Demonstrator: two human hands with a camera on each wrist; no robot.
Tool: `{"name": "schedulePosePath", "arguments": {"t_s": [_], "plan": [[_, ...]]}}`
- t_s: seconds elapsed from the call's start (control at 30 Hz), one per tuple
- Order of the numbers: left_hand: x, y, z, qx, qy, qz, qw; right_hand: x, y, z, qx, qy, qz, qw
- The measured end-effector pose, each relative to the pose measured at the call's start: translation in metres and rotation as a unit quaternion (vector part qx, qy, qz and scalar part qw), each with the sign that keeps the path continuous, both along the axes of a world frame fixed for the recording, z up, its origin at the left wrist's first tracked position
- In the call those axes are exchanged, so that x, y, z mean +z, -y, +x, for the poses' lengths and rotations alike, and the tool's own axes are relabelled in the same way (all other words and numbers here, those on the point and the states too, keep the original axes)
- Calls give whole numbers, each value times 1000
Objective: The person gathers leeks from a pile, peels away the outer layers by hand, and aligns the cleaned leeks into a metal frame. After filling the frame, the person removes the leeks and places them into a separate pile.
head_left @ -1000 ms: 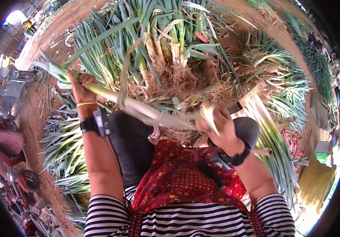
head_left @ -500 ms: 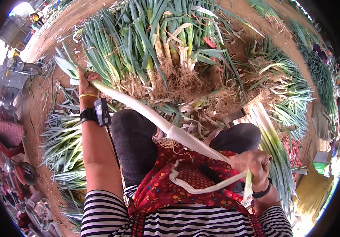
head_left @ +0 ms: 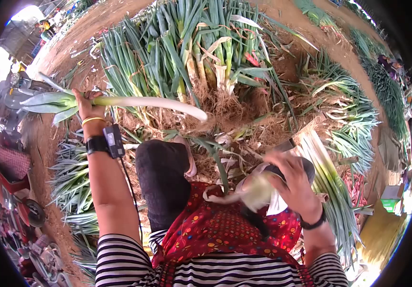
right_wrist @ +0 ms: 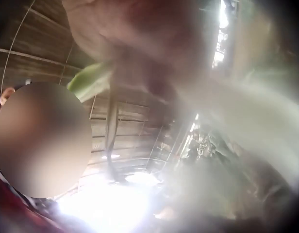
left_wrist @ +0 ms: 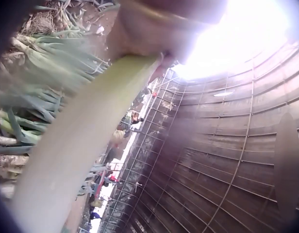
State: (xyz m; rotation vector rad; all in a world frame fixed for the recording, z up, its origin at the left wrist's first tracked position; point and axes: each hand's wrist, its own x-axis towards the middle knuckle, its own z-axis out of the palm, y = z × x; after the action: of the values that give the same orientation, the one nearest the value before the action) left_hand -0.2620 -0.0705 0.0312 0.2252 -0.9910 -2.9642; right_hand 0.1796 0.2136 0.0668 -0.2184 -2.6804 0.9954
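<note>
In the head view my left hand [head_left: 89, 104] grips a leek [head_left: 151, 102] at its green upper part. Its leaves fan out to the left and its long white shank points right, over the roots of the heap. The left wrist view shows the pale leek [left_wrist: 76, 141] running down from the fist. My right hand [head_left: 294, 179] is above the right knee, its fingers loosely extended. Just beside its thumb is a blurred strip of peeled leek leaf [head_left: 258, 191], trailing left across the red apron. In the right wrist view, pale peel overlaps the blurred right hand [right_wrist: 140, 43].
A large heap of rooted leeks [head_left: 168, 52] stands in front. White-stemmed leeks [head_left: 328, 177] lie by the right knee, more leeks [head_left: 79, 186] by the left. Peelings litter the soil between the feet. A red motorbike [head_left: 12, 177] is parked at far left.
The right hand pulled a strip off the leek down to the right, then came forward as its fingers loosened. The leek has swung from slanting across the lap to nearly level in the left hand.
</note>
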Motion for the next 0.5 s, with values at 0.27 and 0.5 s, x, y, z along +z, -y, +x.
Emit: {"name": "schedulePosePath", "arguments": {"t_s": [0.27, 0.5], "plan": [[59, -118, 101, -93, -146, -45, 984, 89, -31, -80, 48, -210, 343, 914], [51, -272, 225, -164, -604, -315, 714, 138, -54, -45, 31, -141, 556, 819]]}}
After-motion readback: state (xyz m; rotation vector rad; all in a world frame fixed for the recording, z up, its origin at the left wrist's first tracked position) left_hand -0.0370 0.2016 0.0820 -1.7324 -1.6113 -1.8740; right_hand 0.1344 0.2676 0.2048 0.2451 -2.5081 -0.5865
